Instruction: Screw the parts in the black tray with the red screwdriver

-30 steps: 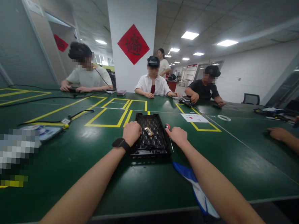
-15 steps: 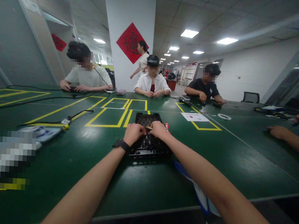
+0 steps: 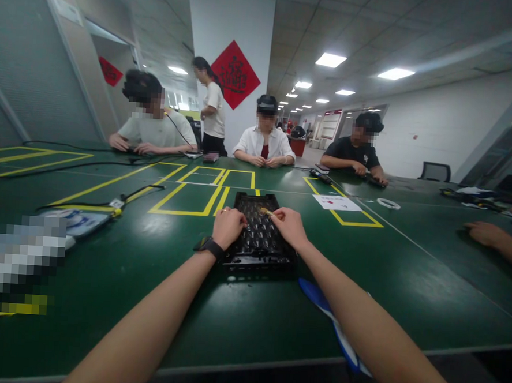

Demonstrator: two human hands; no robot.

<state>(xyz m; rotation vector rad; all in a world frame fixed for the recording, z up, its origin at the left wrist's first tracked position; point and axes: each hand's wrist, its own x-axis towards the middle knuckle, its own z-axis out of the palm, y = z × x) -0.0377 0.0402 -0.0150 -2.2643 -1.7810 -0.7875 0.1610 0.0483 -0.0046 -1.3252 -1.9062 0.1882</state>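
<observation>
Green surface (image 3: 239, 317) carries a black tray (image 3: 258, 265); the left hand (image 3: 227, 229) curls at its left edge, grip unclear. The right hand (image 3: 291, 227) pinches a small brown piece (image 3: 266, 212) over the tray, held, not set down; what else remains is unclear. Farther off lies white paper (image 3: 346, 204).

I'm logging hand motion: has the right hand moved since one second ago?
Yes, leftward: against the black tray, the right hand went from beside its right edge to over its right side, holding a tan piece.
</observation>
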